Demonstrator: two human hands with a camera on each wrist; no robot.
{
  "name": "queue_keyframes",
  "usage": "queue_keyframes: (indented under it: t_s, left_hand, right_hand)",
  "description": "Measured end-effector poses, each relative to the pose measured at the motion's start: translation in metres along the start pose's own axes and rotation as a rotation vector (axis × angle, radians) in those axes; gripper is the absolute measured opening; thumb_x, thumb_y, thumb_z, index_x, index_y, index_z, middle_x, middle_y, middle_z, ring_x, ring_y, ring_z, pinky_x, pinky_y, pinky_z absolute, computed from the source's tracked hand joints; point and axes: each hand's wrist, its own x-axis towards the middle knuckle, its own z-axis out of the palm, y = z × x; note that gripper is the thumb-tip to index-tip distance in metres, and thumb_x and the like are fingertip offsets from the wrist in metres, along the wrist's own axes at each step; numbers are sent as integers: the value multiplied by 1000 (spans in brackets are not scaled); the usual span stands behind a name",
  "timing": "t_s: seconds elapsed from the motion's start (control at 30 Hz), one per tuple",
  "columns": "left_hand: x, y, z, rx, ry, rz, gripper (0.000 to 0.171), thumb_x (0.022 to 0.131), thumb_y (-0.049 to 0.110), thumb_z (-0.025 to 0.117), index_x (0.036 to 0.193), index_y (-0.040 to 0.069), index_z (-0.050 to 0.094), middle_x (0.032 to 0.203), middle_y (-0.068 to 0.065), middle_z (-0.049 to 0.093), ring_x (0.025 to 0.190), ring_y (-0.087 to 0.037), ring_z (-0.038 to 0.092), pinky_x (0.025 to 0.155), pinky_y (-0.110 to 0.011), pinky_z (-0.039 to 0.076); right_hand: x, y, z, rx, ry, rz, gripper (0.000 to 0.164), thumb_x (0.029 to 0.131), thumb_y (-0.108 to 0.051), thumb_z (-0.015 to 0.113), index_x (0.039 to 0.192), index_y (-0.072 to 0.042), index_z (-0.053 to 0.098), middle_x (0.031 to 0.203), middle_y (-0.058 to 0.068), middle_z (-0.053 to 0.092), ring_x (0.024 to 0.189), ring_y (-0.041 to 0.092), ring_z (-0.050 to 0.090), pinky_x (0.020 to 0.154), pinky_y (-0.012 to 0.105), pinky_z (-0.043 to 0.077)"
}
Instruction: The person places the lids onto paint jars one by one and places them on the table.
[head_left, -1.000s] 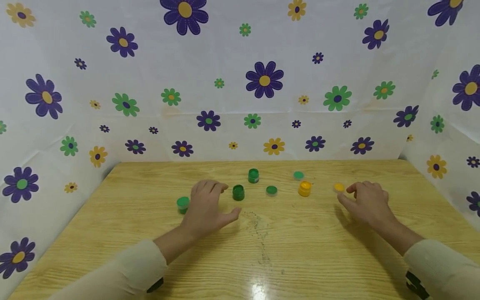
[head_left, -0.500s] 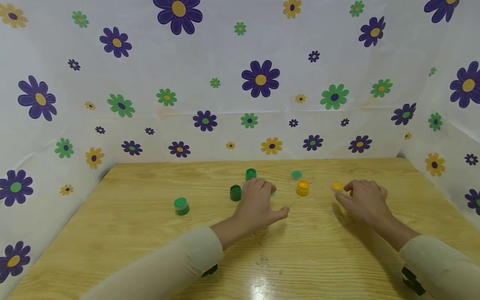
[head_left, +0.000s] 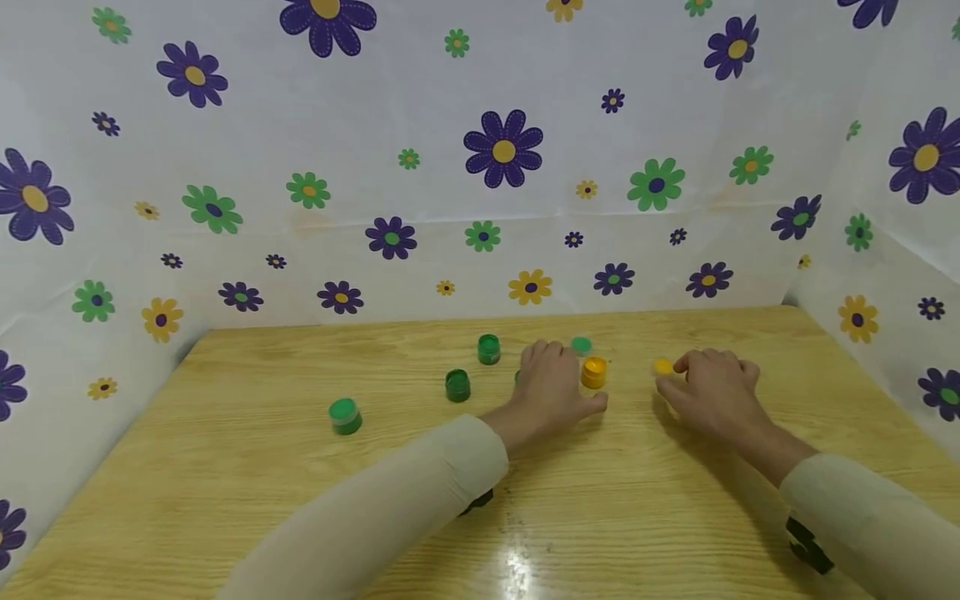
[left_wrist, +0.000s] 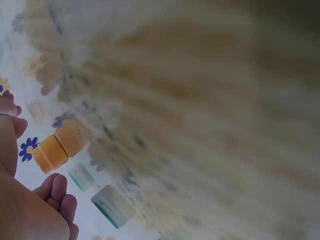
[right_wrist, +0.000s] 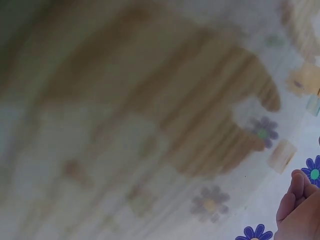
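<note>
My left hand [head_left: 551,387] is over the table with its thumb apart from the fingers, just left of an uncapped yellow paint pot [head_left: 594,373]. It partly hides a dark green lid [head_left: 518,377]. In the left wrist view, the fingers of my left hand [left_wrist: 57,197] lie below the yellow paint pot [left_wrist: 60,146], holding nothing. Beside a yellow lid [head_left: 663,367] is my right hand [head_left: 716,392], its thumb and forefinger slightly apart near the lid. The right wrist view shows the loosely bent fingers of my right hand [right_wrist: 299,205] below the yellow lid [right_wrist: 282,156].
Two uncapped green paint pots [head_left: 489,349] stand left of my left hand, the nearer one a darker green pot [head_left: 457,385]. Further left is a capped green pot [head_left: 346,416]. A light green lid [head_left: 581,345] lies behind the yellow pot. Flowered cloth [head_left: 420,192] surrounds the wooden table [head_left: 247,467].
My left hand has moved right, from beside the capped green pot, past the open green pots, to the yellow pot. My right hand has stayed by the yellow lid. The head view has shifted slightly.
</note>
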Motion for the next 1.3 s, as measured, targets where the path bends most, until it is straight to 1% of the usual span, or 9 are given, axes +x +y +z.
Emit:
queue_keyframes:
  t_s: [0.13,0.23,0.47,0.7,0.87,1.0,1.1,1.2,1.3]
  left_hand:
    - [10,4,1,15,-24,-33,51,85,58,65,100,9,61,97,-1,56,96,-20,45,105,-38,34]
    - [15,5,1,18,-39,-50,51,85,57,65,101,8,61,97,-1,56,97,-20,47,106,-39,34]
    - [22,6,3,16,-72,-44,41,86,53,66,83,12,59,87,0,53,91,-19,46,101,-37,35]
    - [26,7,7,30,-83,-25,34,90,46,63,84,13,59,83,1,52,88,-19,45,98,-37,36]
    - [26,8,7,41,-71,-5,33,89,44,63,75,14,58,78,2,51,85,-18,45,92,-34,37]
    - [24,8,6,20,-58,17,36,88,44,64,68,14,56,74,3,49,83,-18,45,88,-32,36]
    - [18,7,6,6,-38,45,37,86,46,65,70,14,54,74,3,47,82,-17,44,87,-31,35]
    - [6,5,3,-5,-17,85,37,85,46,65,74,13,55,74,3,48,80,-17,44,87,-32,37]
    - [-12,2,1,-26,4,124,35,85,46,65,77,12,58,73,5,51,77,-15,44,88,-33,39]
  right_hand:
    - [4,0,2,-33,-11,11,51,94,-37,54,115,9,63,115,29,62,113,50,49,95,67,25]
    - [6,-1,3,-47,-17,14,52,95,-37,55,118,10,63,117,30,61,113,51,49,93,66,28]
    - [11,0,5,-33,-32,17,55,95,-37,55,121,11,60,120,30,59,114,50,48,91,62,32]
    - [13,1,6,-11,-66,25,56,95,-36,53,122,12,58,120,30,58,112,48,48,90,59,32]
    - [12,2,8,-2,-63,24,54,94,-35,54,120,12,59,117,29,59,110,45,49,90,58,33]
    - [12,2,11,-6,-44,12,49,94,-34,57,117,10,62,112,27,62,107,44,52,88,57,34]
    - [10,-1,11,8,-21,8,48,94,-35,59,113,9,63,109,25,64,106,43,54,88,57,33]
    - [6,-8,9,35,4,15,49,93,-38,59,111,8,65,109,24,66,107,44,55,91,60,31]
    - [1,-15,8,71,14,13,50,93,-40,59,109,6,67,108,22,69,105,42,58,92,61,30]
